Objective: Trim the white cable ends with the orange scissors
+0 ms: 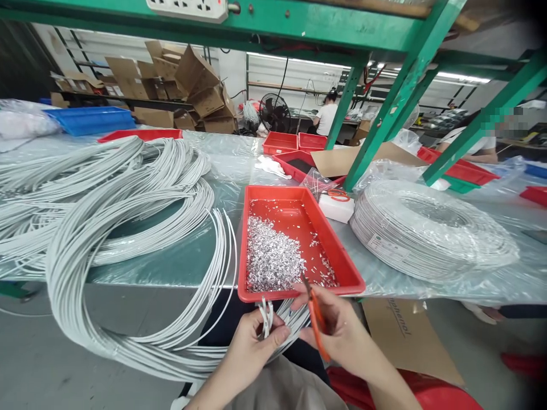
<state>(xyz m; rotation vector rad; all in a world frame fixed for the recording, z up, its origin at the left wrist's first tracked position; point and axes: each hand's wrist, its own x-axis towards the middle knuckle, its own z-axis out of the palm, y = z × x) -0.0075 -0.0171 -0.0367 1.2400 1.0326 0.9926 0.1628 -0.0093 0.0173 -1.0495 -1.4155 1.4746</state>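
Note:
My left hand (252,344) is closed around the ends of several white cables (266,319), which stand up between thumb and fingers at the tray's near edge. My right hand (344,327) grips orange-handled pliers (316,322), their dark tip pointing up over the near rim. Just beyond both hands lies a red tray (348,267) with a heap of small shiny silver pieces (273,256) on its left side. More white cables run under the tray and across my lap. They join a large looped bundle (77,273) hanging over the table edge at left.
A plastic-wrapped coil of white cable (427,233) sits to the right, near a white box (337,206) with orange-handled scissors on it. Green frame posts (380,114) rise behind. Red bins (280,142) and a blue bin (92,121) stand farther back. Two people are in the background.

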